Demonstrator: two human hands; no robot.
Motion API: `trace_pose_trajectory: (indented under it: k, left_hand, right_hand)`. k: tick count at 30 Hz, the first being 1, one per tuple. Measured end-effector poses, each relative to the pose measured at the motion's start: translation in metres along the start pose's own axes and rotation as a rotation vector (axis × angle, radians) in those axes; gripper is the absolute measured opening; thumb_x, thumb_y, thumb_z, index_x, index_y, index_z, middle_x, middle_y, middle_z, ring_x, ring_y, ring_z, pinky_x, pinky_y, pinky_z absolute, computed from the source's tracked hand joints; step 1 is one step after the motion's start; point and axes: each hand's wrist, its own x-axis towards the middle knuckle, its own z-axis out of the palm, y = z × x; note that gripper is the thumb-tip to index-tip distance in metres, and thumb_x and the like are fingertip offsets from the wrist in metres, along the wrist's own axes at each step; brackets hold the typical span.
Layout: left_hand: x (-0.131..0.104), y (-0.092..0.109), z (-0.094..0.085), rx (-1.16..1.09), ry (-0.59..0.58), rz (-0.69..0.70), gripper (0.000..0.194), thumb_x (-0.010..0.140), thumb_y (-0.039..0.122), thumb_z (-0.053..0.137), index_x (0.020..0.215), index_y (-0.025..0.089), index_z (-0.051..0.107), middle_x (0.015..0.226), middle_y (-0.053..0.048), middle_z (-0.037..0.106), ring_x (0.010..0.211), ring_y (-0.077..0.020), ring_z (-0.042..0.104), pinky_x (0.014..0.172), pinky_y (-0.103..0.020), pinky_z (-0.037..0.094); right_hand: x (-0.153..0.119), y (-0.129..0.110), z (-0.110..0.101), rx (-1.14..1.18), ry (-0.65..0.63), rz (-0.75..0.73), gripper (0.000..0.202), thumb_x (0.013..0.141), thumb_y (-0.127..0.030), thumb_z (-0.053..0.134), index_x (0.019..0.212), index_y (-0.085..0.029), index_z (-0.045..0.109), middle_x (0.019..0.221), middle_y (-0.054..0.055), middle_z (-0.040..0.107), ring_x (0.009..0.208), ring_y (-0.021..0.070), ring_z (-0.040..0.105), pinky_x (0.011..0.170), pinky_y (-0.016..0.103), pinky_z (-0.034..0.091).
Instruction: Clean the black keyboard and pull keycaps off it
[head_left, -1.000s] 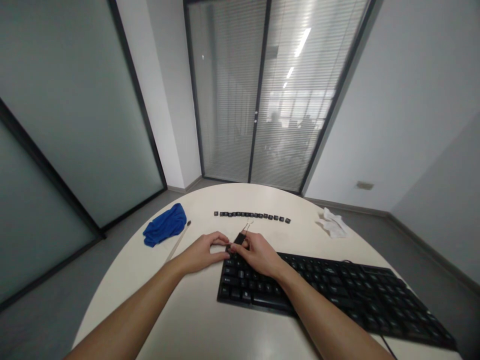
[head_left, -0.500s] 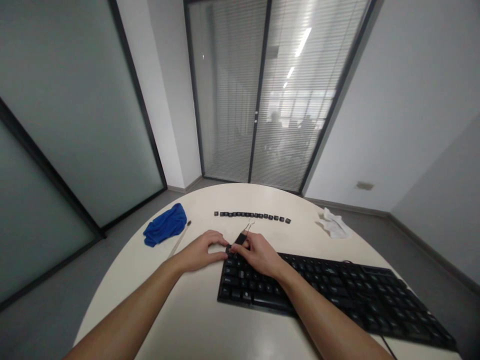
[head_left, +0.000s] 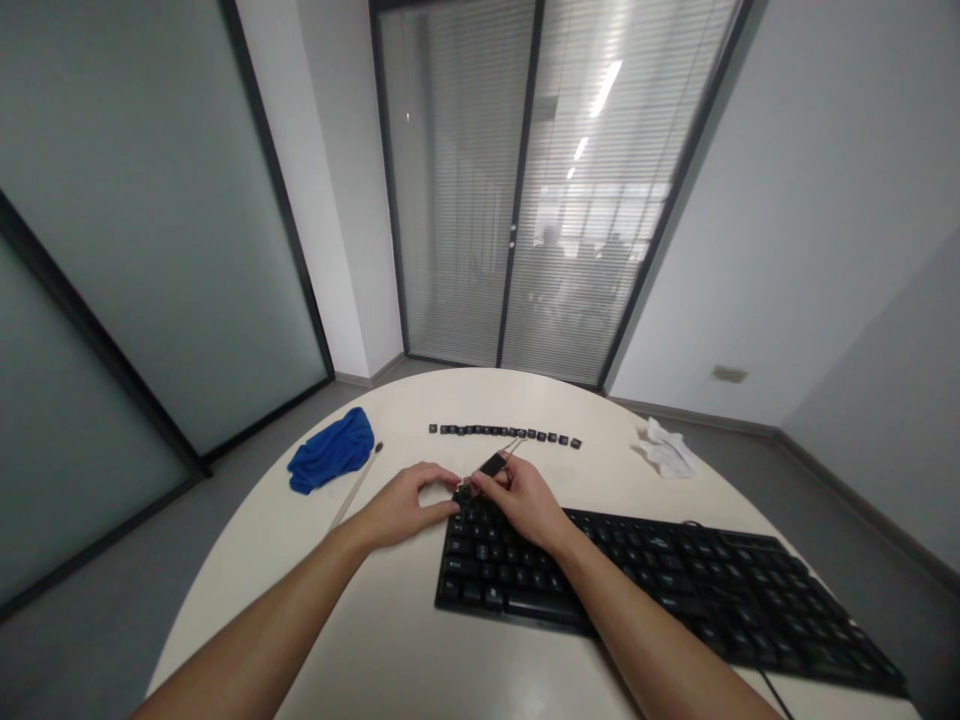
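A black keyboard [head_left: 645, 555] lies on the table, with its far left corner between my hands. My left hand [head_left: 405, 507] grips that corner, thumb and forefinger on either side of it. In my right hand [head_left: 523, 502] is a keycap puller [head_left: 493, 464] with a black handle and thin wire ends. Its near wire end is down at the keyboard's corner keys, while the other end points up and away. Whether the wire has hooked a key is too small to tell. Beyond my hands, several loose black keycaps [head_left: 487, 431] form a curved row.
A blue cloth [head_left: 331, 450] lies at the left, beside a thin pale-handled brush [head_left: 358, 485]. On the right is a crumpled white tissue [head_left: 666, 448]. The round white table [head_left: 375, 630] has its far edge near a glass partition. A cable [head_left: 776, 692] runs off the keyboard's near side.
My right hand has tilted the keycap puller, so its handle and far wire end have swung to the right. My left hand has stayed at the keyboard corner, shifting only slightly.
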Motion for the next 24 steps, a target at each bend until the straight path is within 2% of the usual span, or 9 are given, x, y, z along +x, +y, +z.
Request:
trace_pose_trajectory:
  k: [8, 14, 18, 21, 24]
  left_hand:
    - [0.005, 0.01, 0.015, -0.061, 0.127, -0.034, 0.02, 0.086, 0.029, 0.064, 0.103, 0.02, 0.07, 0.099, -0.005, 0.073, 0.095, -0.0206, 0.066, 0.091, -0.032, 0.049]
    - [0.007, 0.007, 0.016, -0.242, 0.129, -0.084, 0.026, 0.09, 0.033, 0.058, 0.107, 0.018, 0.07, 0.103, -0.007, 0.074, 0.097, -0.0209, 0.067, 0.092, -0.033, 0.049]
    - [0.011, 0.004, 0.016, -0.332, 0.141, -0.119, 0.026, 0.089, 0.035, 0.059, 0.102, 0.016, 0.07, 0.103, -0.009, 0.074, 0.097, -0.0219, 0.068, 0.092, -0.034, 0.05]
    - [0.012, 0.0, 0.017, -0.297, 0.176, -0.142, 0.024, 0.087, 0.032, 0.058, 0.101, 0.016, 0.069, 0.101, -0.009, 0.074, 0.096, -0.0217, 0.068, 0.091, -0.034, 0.05]
    - [0.011, -0.007, 0.016, -0.127, 0.263, -0.164, 0.022, 0.086, 0.029, 0.057, 0.101, 0.018, 0.068, 0.096, -0.006, 0.074, 0.092, -0.0208, 0.069, 0.088, -0.033, 0.051]
  right_hand:
    - [0.003, 0.001, 0.001, 0.137, -0.033, -0.021, 0.031, 0.083, -0.047, 0.065, 0.081, -0.017, 0.062, 0.078, 0.004, 0.07, 0.076, 0.0186, 0.066, 0.071, 0.029, 0.051]
    - [0.003, 0.004, 0.001, 0.171, -0.032, -0.038, 0.03, 0.082, -0.046, 0.067, 0.087, -0.017, 0.067, 0.085, 0.005, 0.071, 0.084, 0.0197, 0.067, 0.079, 0.032, 0.053]
    - [0.002, 0.002, 0.003, 0.196, -0.078, -0.063, 0.027, 0.083, -0.043, 0.068, 0.093, -0.017, 0.068, 0.091, 0.005, 0.071, 0.092, 0.0203, 0.067, 0.087, 0.034, 0.051]
    - [0.001, 0.0, 0.003, 0.141, -0.075, -0.065, 0.023, 0.084, -0.039, 0.067, 0.092, -0.018, 0.068, 0.09, 0.004, 0.071, 0.089, 0.0192, 0.066, 0.085, 0.033, 0.05]
    - [0.001, -0.001, 0.001, 0.058, -0.044, -0.07, 0.019, 0.084, -0.035, 0.065, 0.091, -0.018, 0.068, 0.087, 0.003, 0.07, 0.082, 0.0173, 0.064, 0.078, 0.03, 0.049]
